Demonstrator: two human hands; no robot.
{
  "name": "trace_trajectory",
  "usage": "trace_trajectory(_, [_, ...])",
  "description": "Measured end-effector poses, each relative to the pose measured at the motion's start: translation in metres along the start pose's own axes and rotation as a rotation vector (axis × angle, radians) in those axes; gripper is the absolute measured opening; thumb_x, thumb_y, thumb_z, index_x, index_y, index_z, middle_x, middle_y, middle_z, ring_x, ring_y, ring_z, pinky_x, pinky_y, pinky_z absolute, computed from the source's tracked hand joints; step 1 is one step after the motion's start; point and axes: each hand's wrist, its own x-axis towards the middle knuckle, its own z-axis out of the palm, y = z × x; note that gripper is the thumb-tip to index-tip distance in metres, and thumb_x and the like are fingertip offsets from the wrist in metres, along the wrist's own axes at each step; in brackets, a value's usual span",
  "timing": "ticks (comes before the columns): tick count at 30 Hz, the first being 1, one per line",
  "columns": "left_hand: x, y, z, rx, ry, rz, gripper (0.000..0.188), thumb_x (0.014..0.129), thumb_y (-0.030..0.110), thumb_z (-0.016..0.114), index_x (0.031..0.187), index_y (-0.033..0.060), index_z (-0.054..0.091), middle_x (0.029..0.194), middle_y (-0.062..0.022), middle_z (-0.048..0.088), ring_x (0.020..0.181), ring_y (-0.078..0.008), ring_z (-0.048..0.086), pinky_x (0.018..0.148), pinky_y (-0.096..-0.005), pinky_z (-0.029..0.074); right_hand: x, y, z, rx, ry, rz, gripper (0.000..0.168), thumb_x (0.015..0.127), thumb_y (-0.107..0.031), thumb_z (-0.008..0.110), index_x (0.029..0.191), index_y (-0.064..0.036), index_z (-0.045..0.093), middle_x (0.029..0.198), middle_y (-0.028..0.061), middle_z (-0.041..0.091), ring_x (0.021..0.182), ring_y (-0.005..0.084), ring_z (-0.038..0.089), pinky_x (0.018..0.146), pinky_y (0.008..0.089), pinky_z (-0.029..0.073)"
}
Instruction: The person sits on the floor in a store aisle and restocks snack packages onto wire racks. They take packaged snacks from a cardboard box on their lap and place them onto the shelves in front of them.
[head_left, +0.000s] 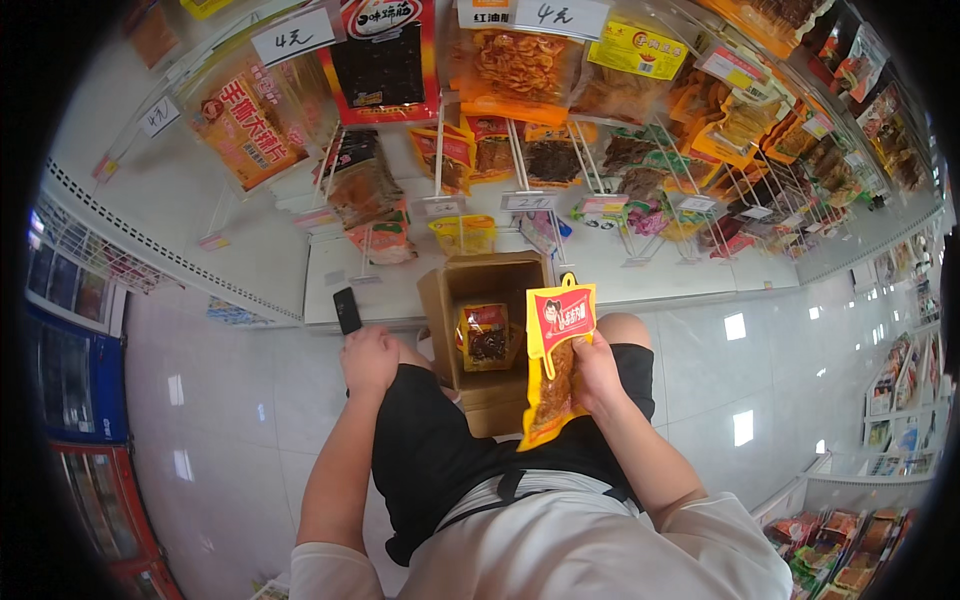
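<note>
My right hand (596, 367) grips the side of a yellow and red snack packet (553, 390). The packet has a hang hole at its top and brown food inside, and I hold it in front of an opened cardboard box (489, 405). More packets (486, 337) lie in that box between my knees. On my knee, my left hand (371, 361) rests with its fingers curled. Just beyond it, a black phone (347, 310) is at the edge of the white base shelf; whether the hand touches it cannot be made out.
Packaged snacks (517, 71) hang from metal hooks on the white shelving ahead, with price tags (529, 201) at the hook ends. Yellow packets (461, 235) hang low behind the box. A blue freezer cabinet (75, 375) is at the left, more stocked shelves (847, 540) at the right.
</note>
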Motion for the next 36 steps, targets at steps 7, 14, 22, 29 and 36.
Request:
trace_trajectory(7, [-0.001, 0.004, 0.0, 0.004, -0.003, 0.01, 0.029, 0.091, 0.027, 0.059, 0.11, 0.0127, 0.076, 0.117, -0.0067, 0.073, 0.119, -0.0322, 0.061, 0.102, -0.0472, 0.047, 0.003, 0.004, -0.01, 0.075, 0.009, -0.057, 0.024, 0.11, -0.014, 0.051, 0.13, -0.004, 0.06, 0.125, 0.0075, 0.07, 0.113, 0.0188, 0.067, 0.1, 0.0362, 0.053])
trace_trajectory(14, [-0.001, 0.004, 0.002, 0.025, 0.013, 0.002, 0.027, 0.091, 0.027, 0.059, 0.107, 0.0118, 0.075, 0.113, -0.0077, 0.072, 0.117, -0.0325, 0.062, 0.1, -0.0476, 0.048, -0.008, -0.002, -0.002, 0.034, 0.008, -0.069, 0.025, 0.106, -0.01, 0.059, 0.13, -0.005, 0.059, 0.124, 0.0071, 0.07, 0.113, 0.0183, 0.067, 0.1, 0.036, 0.052])
trace_trajectory(22, [-0.002, 0.005, -0.001, 0.036, 0.01, -0.002, 0.027, 0.092, 0.028, 0.058, 0.106, 0.0124, 0.075, 0.112, -0.0074, 0.072, 0.115, -0.0319, 0.062, 0.099, -0.0487, 0.048, -0.011, -0.009, -0.007, 0.05, 0.005, -0.068, 0.032, 0.098, 0.0, 0.064, 0.128, -0.006, 0.058, 0.124, 0.0077, 0.07, 0.114, 0.0215, 0.067, 0.102, 0.0406, 0.053])
trace_trajectory(29, [-0.002, 0.003, 0.001, 0.033, 0.018, -0.007, 0.027, 0.091, 0.028, 0.059, 0.106, 0.0125, 0.075, 0.112, -0.0075, 0.072, 0.114, -0.0321, 0.062, 0.099, -0.0493, 0.048, -0.01, -0.003, -0.008, 0.025, -0.037, -0.05, 0.031, 0.098, 0.0, 0.063, 0.128, -0.005, 0.058, 0.123, 0.0084, 0.07, 0.114, 0.0219, 0.067, 0.102, 0.0407, 0.053])
trace_trajectory(36, [-0.003, 0.003, 0.0, 0.035, 0.026, 0.001, 0.028, 0.09, 0.028, 0.058, 0.104, 0.0114, 0.075, 0.112, -0.0076, 0.073, 0.114, -0.0324, 0.063, 0.097, -0.0492, 0.049, -0.008, 0.0, -0.009, 0.11, -0.054, -0.066, 0.034, 0.099, -0.008, 0.065, 0.131, -0.007, 0.057, 0.128, 0.0085, 0.068, 0.119, 0.0229, 0.064, 0.104, 0.0428, 0.051])
